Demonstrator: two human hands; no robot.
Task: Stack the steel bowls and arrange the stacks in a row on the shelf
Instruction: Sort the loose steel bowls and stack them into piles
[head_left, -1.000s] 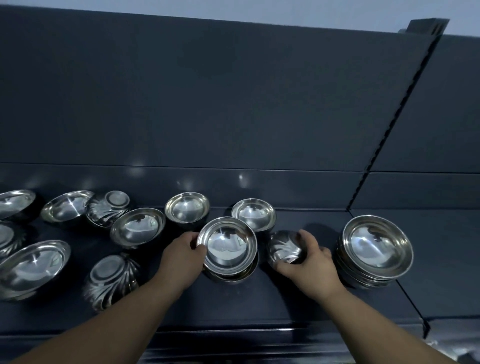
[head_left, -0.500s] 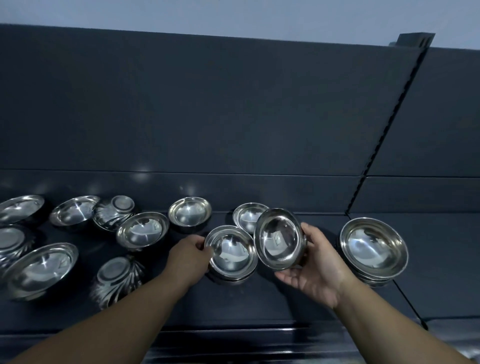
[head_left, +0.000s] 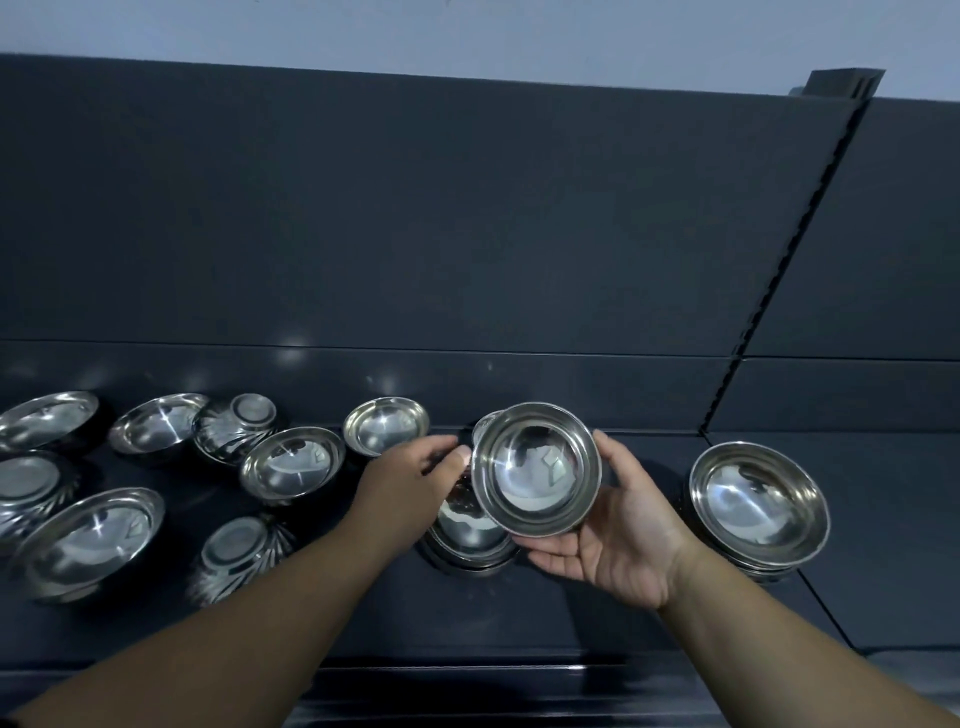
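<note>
My right hand (head_left: 613, 540) holds a steel bowl (head_left: 535, 467) tilted toward me, above a short stack of bowls (head_left: 467, 530) on the dark shelf (head_left: 519, 613). My left hand (head_left: 410, 483) touches the left rim of the held bowl, thumb and fingers pinched at its edge. Behind the held bowl, the rim of another bowl (head_left: 485, 423) peeks out. A taller finished stack (head_left: 758, 504) stands to the right.
Several loose bowls lie left: upright ones (head_left: 387, 426) (head_left: 291, 462) (head_left: 156, 423) (head_left: 88, 535) (head_left: 47, 418), and ribbed ones turned over or on their side (head_left: 234, 426) (head_left: 236, 551) (head_left: 26, 483). A slotted upright (head_left: 779, 270) divides the back panel.
My right hand lifted the small bowl off the shelf, turned it open side toward me and carried it left over the stack. My left hand rose from the stack's rim to the held bowl.
</note>
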